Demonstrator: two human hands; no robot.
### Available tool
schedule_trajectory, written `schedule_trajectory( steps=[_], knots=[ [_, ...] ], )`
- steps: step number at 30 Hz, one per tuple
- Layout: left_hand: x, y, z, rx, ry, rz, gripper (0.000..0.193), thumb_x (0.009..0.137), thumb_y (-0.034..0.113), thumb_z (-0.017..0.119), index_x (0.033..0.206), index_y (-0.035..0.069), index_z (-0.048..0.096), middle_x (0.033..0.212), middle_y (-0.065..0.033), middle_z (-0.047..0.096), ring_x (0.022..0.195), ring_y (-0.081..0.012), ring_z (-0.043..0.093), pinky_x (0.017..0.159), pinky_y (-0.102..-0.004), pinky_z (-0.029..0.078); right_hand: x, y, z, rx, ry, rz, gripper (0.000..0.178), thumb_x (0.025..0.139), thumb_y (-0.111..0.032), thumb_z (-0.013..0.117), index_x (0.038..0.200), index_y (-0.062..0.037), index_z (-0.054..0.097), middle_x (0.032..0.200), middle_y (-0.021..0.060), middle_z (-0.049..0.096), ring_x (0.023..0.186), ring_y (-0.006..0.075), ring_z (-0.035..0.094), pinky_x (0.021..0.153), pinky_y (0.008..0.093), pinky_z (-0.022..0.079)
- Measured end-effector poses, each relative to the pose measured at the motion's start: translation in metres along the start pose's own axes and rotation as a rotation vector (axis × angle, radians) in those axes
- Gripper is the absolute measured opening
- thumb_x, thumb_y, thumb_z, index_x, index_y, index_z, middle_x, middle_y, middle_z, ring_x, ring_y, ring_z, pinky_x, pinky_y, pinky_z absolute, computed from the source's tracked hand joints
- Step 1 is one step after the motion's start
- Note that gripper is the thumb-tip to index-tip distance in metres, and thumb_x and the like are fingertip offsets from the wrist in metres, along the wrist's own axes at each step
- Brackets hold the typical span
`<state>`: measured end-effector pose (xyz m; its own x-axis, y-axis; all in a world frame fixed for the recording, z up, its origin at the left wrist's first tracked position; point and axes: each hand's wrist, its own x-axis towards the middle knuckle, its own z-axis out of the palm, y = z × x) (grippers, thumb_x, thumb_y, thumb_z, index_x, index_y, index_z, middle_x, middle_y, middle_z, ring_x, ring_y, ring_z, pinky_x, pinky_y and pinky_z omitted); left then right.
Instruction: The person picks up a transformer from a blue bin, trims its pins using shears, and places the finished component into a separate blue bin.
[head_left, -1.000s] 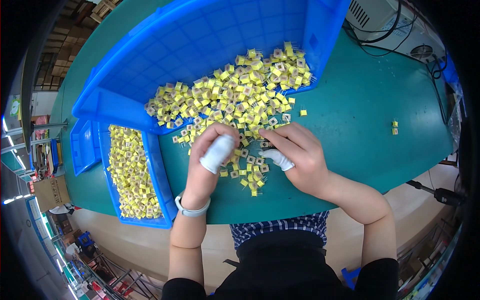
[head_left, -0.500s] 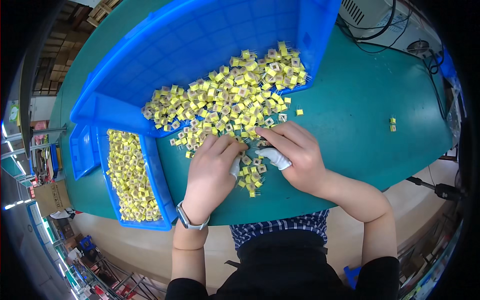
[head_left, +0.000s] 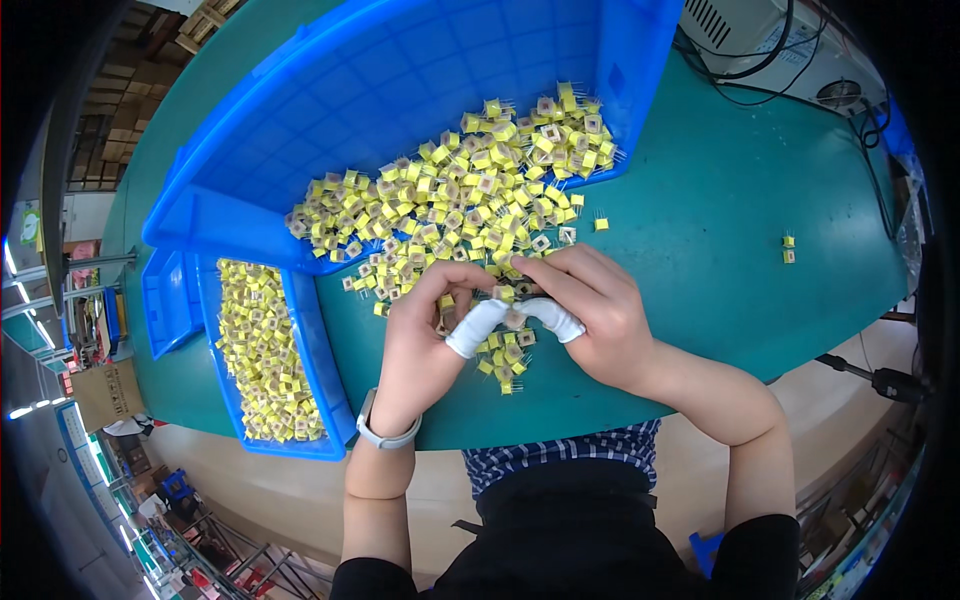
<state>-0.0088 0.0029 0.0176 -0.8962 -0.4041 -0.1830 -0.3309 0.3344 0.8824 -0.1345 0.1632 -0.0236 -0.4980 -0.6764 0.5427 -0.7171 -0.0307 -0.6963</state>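
Observation:
My left hand [head_left: 415,335], with a white cover on its thumb, pinches a small yellow-taped coil [head_left: 506,293] with a pale body. My right hand [head_left: 607,315], its thumb covered likewise, is closed on a thin dark tool [head_left: 530,296], mostly hidden by the fingers; its kind I cannot make out. Both thumbs meet at the held coil. Just beyond my fingers spreads a heap of similar coils [head_left: 480,215] with thin metal pins, spilling out of a large blue bin [head_left: 390,90]. Several more coils [head_left: 507,358] lie just below my hands.
To the left, a narrower blue bin [head_left: 335,400] is filled with the same coils. Two loose coils [head_left: 789,249] lie far right on the green table [head_left: 720,260]. At the back right stands a pale machine box [head_left: 770,55] with black cables.
My left hand has turned and come up from the heap, its thumb now in sight and a coil at its fingertips. My right hand has hardly moved.

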Motion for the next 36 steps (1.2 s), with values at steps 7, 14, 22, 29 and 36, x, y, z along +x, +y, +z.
schedule_trajectory(
  steps=[7,14,22,29,36],
  knots=[
    [0.005,-0.010,0.008,-0.397,-0.008,0.146,0.023,0.092,0.012,0.072,0.109,0.000,0.062,0.100,-0.0023,0.062,0.085,-0.0101,0.054,0.081,-0.0248,0.047,0.001,-0.003,-0.001,0.031,-0.009,-0.013,0.039,0.076,-0.008,0.076,0.112,0.0025,0.069,0.088,0.0117,0.066,0.075,0.0272,0.064,0.063,0.0371,0.051],
    [0.001,-0.012,0.015,-0.543,0.039,0.082,0.027,0.088,0.015,0.077,0.106,0.002,0.061,0.097,-0.0012,0.061,0.084,-0.0080,0.053,0.078,-0.0237,0.047,0.001,-0.003,-0.001,0.046,-0.002,-0.030,0.039,0.075,-0.006,0.076,0.112,0.0032,0.069,0.089,0.0116,0.066,0.075,0.0272,0.065,0.063,0.0367,0.052],
    [0.001,-0.015,0.010,-0.338,0.108,0.210,0.036,0.081,0.024,0.082,0.097,0.000,0.061,0.095,-0.0050,0.060,0.083,-0.0123,0.054,0.079,-0.0261,0.044,0.001,-0.005,-0.002,0.072,-0.003,-0.065,0.039,0.075,-0.008,0.076,0.112,0.0031,0.069,0.091,0.0128,0.067,0.074,0.0276,0.066,0.062,0.0368,0.051],
    [0.003,-0.016,0.009,-0.269,0.060,0.310,0.038,0.080,0.027,0.084,0.097,0.000,0.063,0.095,-0.0055,0.060,0.076,-0.0091,0.049,0.069,-0.0238,0.041,0.002,-0.005,-0.002,0.067,-0.001,-0.070,0.036,0.075,-0.008,0.076,0.109,0.0023,0.071,0.090,0.0128,0.067,0.073,0.0271,0.066,0.061,0.0365,0.051],
    [0.007,-0.015,0.017,-0.285,0.122,0.401,0.035,0.086,0.029,0.079,0.098,0.001,0.062,0.098,-0.0078,0.061,0.072,-0.0104,0.051,0.066,-0.0224,0.040,0.001,-0.004,-0.002,0.060,-0.005,-0.076,0.034,0.074,-0.007,0.076,0.107,0.0020,0.071,0.088,0.0124,0.067,0.073,0.0271,0.066,0.060,0.0367,0.051]
  ],
)
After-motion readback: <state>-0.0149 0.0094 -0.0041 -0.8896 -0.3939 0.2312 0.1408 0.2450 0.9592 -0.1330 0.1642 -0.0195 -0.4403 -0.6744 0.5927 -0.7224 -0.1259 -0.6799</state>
